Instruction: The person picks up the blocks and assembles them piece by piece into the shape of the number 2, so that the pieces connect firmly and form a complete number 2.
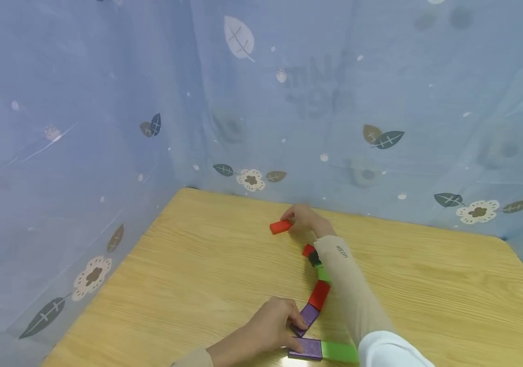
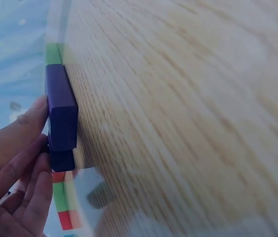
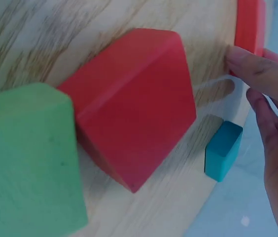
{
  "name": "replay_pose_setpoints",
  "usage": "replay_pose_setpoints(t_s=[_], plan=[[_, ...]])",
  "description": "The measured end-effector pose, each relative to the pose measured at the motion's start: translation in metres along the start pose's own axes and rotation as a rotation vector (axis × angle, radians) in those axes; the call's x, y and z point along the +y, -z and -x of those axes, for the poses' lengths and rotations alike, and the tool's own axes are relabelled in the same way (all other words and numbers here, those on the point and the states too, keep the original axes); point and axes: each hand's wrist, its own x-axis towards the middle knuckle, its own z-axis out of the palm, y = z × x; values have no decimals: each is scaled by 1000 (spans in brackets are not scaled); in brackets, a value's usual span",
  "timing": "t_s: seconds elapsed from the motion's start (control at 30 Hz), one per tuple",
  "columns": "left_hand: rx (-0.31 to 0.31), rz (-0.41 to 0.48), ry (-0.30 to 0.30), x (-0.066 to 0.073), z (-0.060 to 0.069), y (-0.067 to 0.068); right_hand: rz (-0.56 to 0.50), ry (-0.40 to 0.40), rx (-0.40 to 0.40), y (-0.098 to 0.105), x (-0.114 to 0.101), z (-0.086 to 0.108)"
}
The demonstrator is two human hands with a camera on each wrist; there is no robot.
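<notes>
Near the far side of the table, my right hand (image 1: 305, 219) pinches a red block (image 1: 281, 227) between thumb and fingers. My left hand (image 1: 270, 323) is low in the head view, with its fingers on one purple block (image 1: 308, 316) and its thumb at the end of another purple block (image 1: 309, 348). These stand in a curved row with a green block (image 1: 339, 351), a red block (image 1: 320, 294), a second green block (image 1: 323, 274) and a further red block (image 3: 139, 108). The right sleeve partly covers the row.
A teal block (image 3: 223, 150) stands on the table beyond the row in the right wrist view; the head view does not show it. Blue patterned curtains (image 1: 284, 102) hang along the back and left edges of the wooden table (image 1: 211, 255).
</notes>
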Motion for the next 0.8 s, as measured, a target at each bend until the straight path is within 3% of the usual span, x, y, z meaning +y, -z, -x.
replay_pose_setpoints(t_s=[0.1,0.2,0.5,0.8], plan=[[4,-4,0,1,-1,-1,56,23,-17,1,0,-3],[-10,-2,-8,2,-1,0,29,-14,4,1,0,0],[-31,5,22,1,3,15,-76,-36,232,6,-10,10],[-19,15,9,3,0,9,-140,-39,219,6,-17,28]])
